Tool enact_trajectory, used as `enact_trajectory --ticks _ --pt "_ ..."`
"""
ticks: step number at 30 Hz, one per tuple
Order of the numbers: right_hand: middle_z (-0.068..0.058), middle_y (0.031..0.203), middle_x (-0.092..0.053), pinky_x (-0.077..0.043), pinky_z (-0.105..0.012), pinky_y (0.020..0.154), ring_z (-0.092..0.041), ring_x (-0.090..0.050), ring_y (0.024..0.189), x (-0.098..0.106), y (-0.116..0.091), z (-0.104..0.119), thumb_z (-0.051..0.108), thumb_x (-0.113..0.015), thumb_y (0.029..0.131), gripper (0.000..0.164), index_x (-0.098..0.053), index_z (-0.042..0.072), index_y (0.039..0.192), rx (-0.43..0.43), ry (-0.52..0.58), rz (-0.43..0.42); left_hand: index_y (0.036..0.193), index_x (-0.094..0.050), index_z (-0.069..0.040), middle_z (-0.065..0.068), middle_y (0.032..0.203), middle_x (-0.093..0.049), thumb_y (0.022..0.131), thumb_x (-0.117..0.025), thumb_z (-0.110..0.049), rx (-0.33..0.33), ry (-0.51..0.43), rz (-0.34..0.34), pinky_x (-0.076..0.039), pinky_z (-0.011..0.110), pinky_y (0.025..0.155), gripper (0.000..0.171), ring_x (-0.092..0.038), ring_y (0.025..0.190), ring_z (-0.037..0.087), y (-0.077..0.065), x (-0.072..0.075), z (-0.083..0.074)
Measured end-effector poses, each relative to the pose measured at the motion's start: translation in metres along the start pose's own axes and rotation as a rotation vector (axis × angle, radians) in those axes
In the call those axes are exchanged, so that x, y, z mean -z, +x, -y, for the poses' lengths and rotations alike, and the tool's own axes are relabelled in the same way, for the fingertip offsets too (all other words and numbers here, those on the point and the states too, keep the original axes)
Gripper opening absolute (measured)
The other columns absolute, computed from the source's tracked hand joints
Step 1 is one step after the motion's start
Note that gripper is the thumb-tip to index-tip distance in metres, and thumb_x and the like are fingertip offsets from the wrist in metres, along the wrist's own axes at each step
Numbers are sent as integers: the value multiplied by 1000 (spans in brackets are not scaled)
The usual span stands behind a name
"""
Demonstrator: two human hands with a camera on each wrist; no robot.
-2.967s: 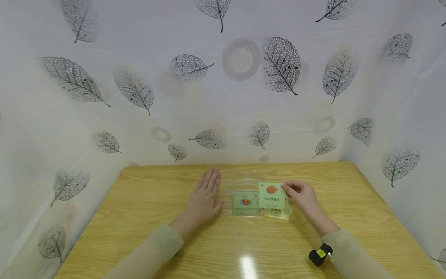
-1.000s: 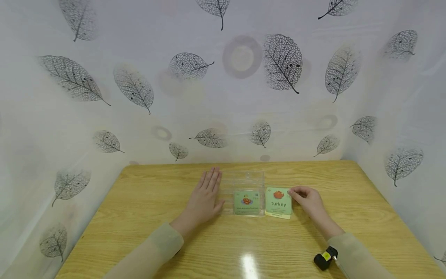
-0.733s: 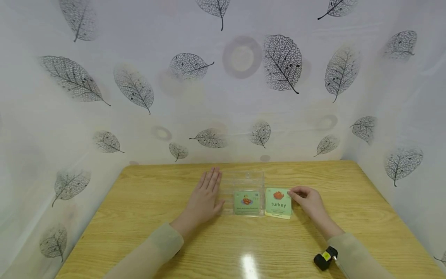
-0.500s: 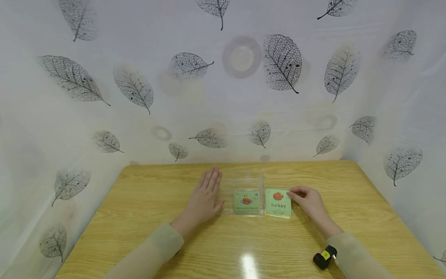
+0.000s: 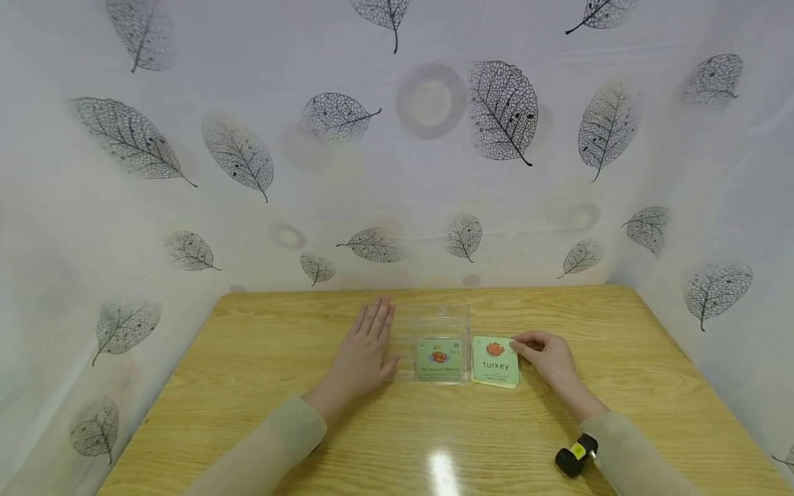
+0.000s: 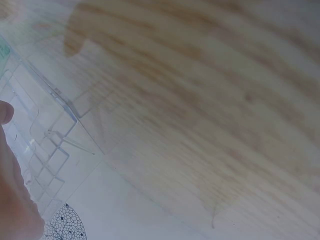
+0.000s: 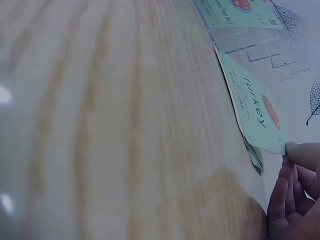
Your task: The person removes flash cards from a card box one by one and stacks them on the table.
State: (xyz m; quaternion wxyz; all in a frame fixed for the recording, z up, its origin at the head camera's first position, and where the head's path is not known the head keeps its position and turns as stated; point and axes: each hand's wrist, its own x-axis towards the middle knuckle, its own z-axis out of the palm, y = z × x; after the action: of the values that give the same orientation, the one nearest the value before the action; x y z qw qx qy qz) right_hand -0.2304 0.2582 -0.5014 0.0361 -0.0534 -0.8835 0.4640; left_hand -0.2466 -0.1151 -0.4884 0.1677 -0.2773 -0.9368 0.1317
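**Right grip pinches the turkey card at its corner**

Right hand point(image 5: 546, 353) has its grip on the turkey card point(image 5: 495, 361), thumb and fingers point(image 7: 300, 152) curled at the card's far right corner. The wrist view shows that corner lifted a little off the stack point(image 7: 256, 159) of cards beneath it, the near edge still down. The stack lies on the worktop point(image 5: 260, 358), just right of the clear box point(image 5: 442, 324).

Over to the left hand point(image 5: 366, 348): grip released, fingers straight and together, palm flat on the worktop, thumb side just beside the box's left wall. From the left wrist camera only the edge of the hand point(image 6: 15, 200) shows, close against the ribbed clear plastic point(image 6: 45, 135).

Inside the box, another green card point(image 5: 440, 358) lies face up with an orange picture on it; its print is too small to read.

On the right sleeve, a small black device point(image 5: 573, 455) with a yellow spot sits at the wrist. A leaf-print curtain point(image 5: 496, 110) hangs round the worktop on three sides.
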Motion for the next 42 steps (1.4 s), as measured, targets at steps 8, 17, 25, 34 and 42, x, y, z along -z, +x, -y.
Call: enact_trajectory --ticks 8,17,25,34,42 --pt "-21 110 -78 -50 -16 70 -3 -61 83 -1 2 0 18 -77 98 28 -79 -4 114 -5 -38 0 166 -23 4 22 176 -22 105 -51 -59 6 -15 25 -22 46 136 93 -20 165 35 0 2 0" --pt "-21 113 -79 -49 -17 70 -6 -63 86 -1 4 0 18 -75 99 28 -79 -4 116 -17 -55 3 166 -23 4 22 176 -21 105 -51 -58 7 -13 25 -22 46 136 92 -21 165 35 0 2 -1" --pt "-21 110 -80 -51 -14 67 -2 -62 84 1 5 2 14 -74 100 28 -77 -7 118 -23 -18 -3 166 -22 4 22 176 -22 105 -52 -58 9 -25 36 -22 46 136 92 -21 165 35 0 3 -1" --pt "-22 112 -79 -54 -11 69 5 -60 82 2 5 3 13 -73 100 31 -73 -9 122 -48 34 -3 167 -21 5 22 176 -21 105 -53 -57 11 -43 49 -20 47 137 93 -18 166 35 1 5 -1" --pt "-19 113 -78 -54 -9 71 6 -60 83 2 5 5 13 -73 101 31 -72 -8 124 -59 73 5 166 -22 5 22 177 -16 105 -53 -57 11 -57 38 -21 48 136 92 -18 166 36 0 5 -1"
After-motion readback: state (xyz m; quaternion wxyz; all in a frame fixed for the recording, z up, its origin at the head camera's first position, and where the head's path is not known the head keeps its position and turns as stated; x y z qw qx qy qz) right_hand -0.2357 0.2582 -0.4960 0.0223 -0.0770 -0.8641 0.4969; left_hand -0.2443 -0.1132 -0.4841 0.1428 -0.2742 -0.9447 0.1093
